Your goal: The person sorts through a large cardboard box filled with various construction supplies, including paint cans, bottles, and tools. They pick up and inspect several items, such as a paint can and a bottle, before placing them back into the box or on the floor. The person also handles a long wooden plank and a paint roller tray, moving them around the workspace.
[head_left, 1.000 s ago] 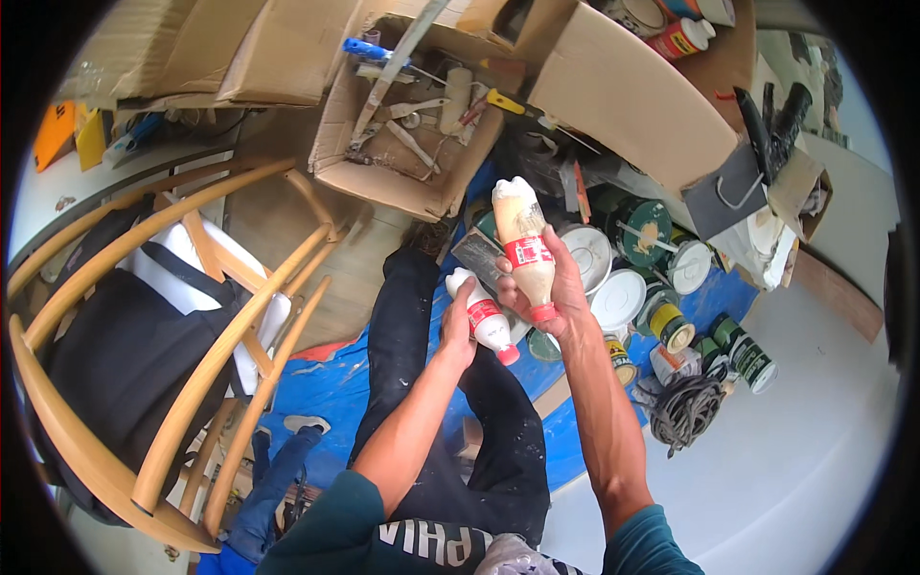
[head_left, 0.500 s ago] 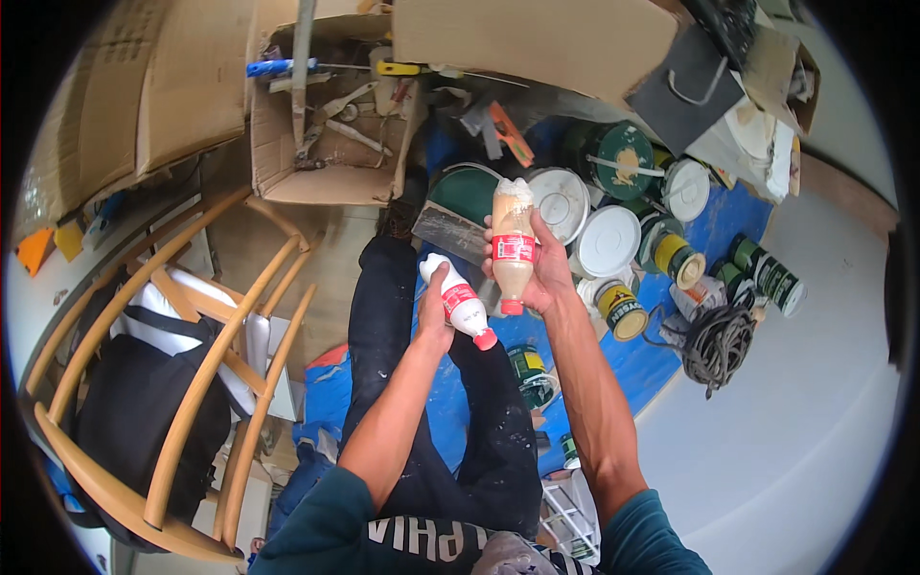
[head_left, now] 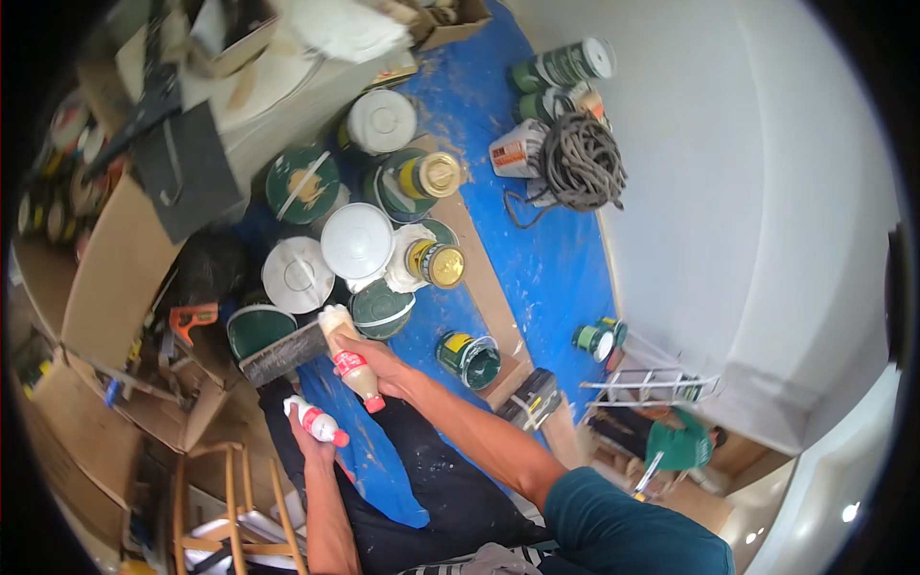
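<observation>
My left hand (head_left: pixel 312 447) is closed around a small plastic bottle (head_left: pixel 317 422) with white contents, a red label and a red cap. That bottle tilts, its cap pointing down to the right. Fingers of my right hand (head_left: pixel 379 362) wrap round a larger plastic bottle (head_left: pixel 353 366) with beige contents and a red label. Its red cap also points down, and whitish stuff covers its upper end. Both bottles are held apart above my lap, in front of the paint buckets. A broad flat blade (head_left: pixel 284 354) rests against a green bucket (head_left: pixel 259 331) just beyond my hands.
Several paint buckets with white lids (head_left: pixel 357 241) stand on a blue sheet (head_left: pixel 484 230). Coiled rope (head_left: pixel 581 161) lies by the white wall (head_left: pixel 690 192). Cardboard boxes (head_left: pixel 113 273) and a wooden chair (head_left: pixel 235 498) are at left. Another person (head_left: pixel 676 441) in green is at lower right.
The view has swung to the right, bringing the wall, more of the blue sheet and another person into sight. Both hands still grip their bottles.
</observation>
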`<state>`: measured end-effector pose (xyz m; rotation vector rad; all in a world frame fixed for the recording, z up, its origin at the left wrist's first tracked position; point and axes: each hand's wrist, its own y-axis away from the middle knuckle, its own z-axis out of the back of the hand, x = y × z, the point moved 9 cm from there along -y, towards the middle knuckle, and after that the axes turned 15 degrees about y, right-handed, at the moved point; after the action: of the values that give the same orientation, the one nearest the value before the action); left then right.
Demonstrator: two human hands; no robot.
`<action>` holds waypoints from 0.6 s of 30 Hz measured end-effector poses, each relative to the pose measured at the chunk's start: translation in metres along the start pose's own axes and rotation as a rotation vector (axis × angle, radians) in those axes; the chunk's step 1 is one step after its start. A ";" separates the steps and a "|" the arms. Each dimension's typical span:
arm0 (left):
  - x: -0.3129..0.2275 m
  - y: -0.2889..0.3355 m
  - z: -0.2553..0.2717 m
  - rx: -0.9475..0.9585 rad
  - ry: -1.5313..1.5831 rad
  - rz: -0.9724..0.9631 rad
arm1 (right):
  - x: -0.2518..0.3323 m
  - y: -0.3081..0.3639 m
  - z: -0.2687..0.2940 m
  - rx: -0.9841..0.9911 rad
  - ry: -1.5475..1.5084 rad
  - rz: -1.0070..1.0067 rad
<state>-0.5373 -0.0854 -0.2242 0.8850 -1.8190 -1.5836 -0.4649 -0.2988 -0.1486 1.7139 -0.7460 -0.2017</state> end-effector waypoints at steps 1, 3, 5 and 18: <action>-0.003 0.005 0.002 0.054 -0.027 0.023 | 0.004 0.011 0.004 -0.014 -0.072 0.002; 0.002 0.001 0.004 0.090 -0.052 0.080 | 0.010 0.041 0.020 -0.035 -0.224 -0.003; 0.000 0.016 -0.004 0.049 -0.116 0.097 | 0.010 0.061 0.044 -0.074 -0.270 0.046; 0.010 0.075 -0.071 0.000 -0.528 0.122 | -0.030 0.182 0.186 -0.424 -0.404 0.236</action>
<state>-0.4967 -0.1310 -0.1395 0.3577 -2.1729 -1.8560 -0.6496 -0.4510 -0.0419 1.1821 -1.1068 -0.5129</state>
